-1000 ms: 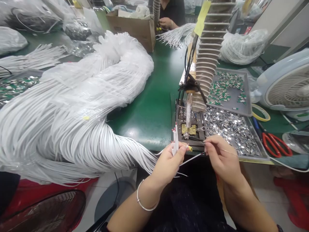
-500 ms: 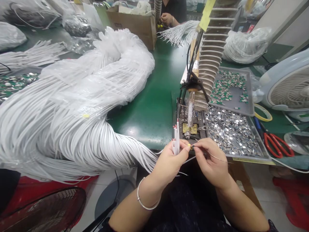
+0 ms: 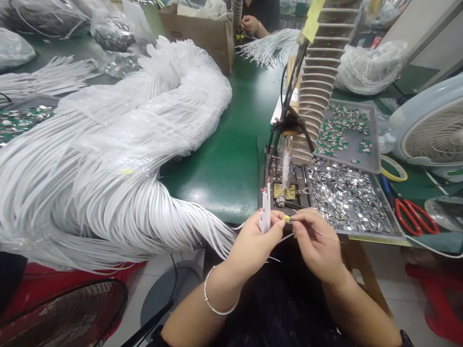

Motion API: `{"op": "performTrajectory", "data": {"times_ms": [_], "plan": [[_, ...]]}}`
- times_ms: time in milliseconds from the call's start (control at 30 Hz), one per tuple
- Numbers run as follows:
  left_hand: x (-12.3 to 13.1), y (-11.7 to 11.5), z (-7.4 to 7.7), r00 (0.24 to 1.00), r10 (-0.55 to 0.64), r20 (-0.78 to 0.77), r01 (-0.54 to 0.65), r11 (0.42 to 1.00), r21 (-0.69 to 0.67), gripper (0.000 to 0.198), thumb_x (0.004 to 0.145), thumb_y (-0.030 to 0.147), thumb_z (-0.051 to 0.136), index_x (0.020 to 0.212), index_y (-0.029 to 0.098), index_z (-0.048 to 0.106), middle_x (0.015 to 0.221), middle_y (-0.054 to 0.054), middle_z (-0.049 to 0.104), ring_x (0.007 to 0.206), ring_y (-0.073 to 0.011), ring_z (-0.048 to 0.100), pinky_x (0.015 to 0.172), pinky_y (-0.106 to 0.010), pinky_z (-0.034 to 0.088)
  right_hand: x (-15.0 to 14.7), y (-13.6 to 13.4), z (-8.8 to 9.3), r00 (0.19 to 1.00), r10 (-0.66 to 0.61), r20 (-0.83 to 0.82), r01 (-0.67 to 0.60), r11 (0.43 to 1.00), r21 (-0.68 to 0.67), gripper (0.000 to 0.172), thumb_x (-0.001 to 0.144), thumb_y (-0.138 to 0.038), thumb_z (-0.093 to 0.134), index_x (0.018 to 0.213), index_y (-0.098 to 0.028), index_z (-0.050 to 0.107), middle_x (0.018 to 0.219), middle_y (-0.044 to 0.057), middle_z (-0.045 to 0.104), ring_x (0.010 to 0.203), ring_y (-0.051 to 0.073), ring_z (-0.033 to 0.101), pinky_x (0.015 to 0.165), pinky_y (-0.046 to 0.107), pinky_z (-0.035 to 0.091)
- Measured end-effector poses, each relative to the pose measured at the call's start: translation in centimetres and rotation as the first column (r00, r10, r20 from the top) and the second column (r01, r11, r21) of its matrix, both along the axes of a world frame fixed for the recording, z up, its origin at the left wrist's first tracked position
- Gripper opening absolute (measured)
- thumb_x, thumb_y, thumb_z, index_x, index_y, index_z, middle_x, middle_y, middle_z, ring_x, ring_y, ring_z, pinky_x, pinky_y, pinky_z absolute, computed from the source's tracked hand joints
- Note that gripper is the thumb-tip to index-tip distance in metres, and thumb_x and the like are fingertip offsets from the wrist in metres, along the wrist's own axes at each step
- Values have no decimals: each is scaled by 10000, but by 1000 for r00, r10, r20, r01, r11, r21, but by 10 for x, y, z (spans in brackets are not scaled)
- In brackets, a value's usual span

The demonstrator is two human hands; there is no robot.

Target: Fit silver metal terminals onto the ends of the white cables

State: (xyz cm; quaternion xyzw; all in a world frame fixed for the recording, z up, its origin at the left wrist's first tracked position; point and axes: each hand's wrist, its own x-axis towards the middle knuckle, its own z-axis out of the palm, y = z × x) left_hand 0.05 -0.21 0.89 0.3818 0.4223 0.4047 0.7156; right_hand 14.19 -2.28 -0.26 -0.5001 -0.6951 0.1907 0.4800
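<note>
"Logging left to right. What's at nine o'clock?"

"A great bundle of white cable (image 3: 90, 207), partly under clear plastic sheeting (image 3: 119, 130), its loose ends fanning over the green bench (image 3: 217, 193) toward the hands."

"Left hand (image 3: 255, 246)?"

"Closed round a small bunch of white cable ends (image 3: 265, 212), upright, red-marked tips at twelve o'clock."

"Right hand (image 3: 316, 246)?"

"Thumb and forefinger pinched on a thin wire (image 3: 327, 236) with a yellow tip (image 3: 287, 219). Long axis nearly level, nine to three; the tip points at nine o'clock, just beside the bunch."

"Nearer hand?"

"Left: it holds the bunch. The right's fingertips sit just off it."

"Further right?"

"Soldering iron (image 3: 286, 166) upright in its stand at twelve o'clock, tray of metal clips (image 3: 347, 195) at two, red-handled scissors (image 3: 415, 217) at three, fan (image 3: 434, 135) beyond."
</note>
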Motion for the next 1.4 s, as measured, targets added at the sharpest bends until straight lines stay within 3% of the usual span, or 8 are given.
{"op": "performTrajectory", "data": {"times_ms": [200,433,600,767,967,1167,1400], "plan": [[0,1,5,997,-47,-58,52,995,80,156,763,183,558,620,152,505,827,-28,557,725,-117,490,678,-250,388,0,0,0,999,5,-54,-8,998,-56,128,854,-120,477,884,-202,571,739,12,557,628,122,550,532,246,452],[0,0,5,994,-34,-100,42,996,84,160,759,189,551,618,162,481,860,-32,555,754,-128,503,702,-260,396,-1,1,3,1000,-9,0,9,1000,-1,147,847,-113,483,899,-207,584,727,11,579,623,122,553,530,244,461],[1,0,5,994,-17,-112,25,997,68,142,759,202,555,644,167,480,818,-18,539,743,-128,503,669,-255,390,2,-1,-5,998,-50,48,45,993,111,323,859,-98,419,1128,-202,564,946,82,630,809,176,610,683,338,522],[1,1,3,992,-1,-129,10,997,75,161,782,223,554,651,161,483,882,-28,563,734,-117,503,662,-252,379,1,-5,-19,992,-67,-102,81,988,133,405,898,-120,358,1285,-216,432,1052,104,632,799,162,633,676,346,553],[2,3,2,990,41,-135,-37,999,33,98,772,238,573,726,164,530,766,-12,563,627,-101,461,559,-234,325,-2,-4,-19,971,-115,-211,152,974,170,178,908,-158,390,1038,-209,500,916,74,690,702,162,676,610,338,572],[3,5,4,991,40,-131,-38,999,17,97,777,262,561,781,171,529,676,28,487,542,-79,374,521,-224,297,0,0,-16,993,-103,-55,113,967,229,218,850,-86,471,977,-224,580,945,82,693,864,203,673,722,409,573],[4,10,9,989,41,-140,-36,999,37,103,789,255,544,796,161,504,678,37,458,526,-62,336,504,-208,288,-2,6,-8,995,-97,3,92,958,271,258,815,-49,503,978,-225,597,943,65,683,896,195,659,766,387,558]]}}
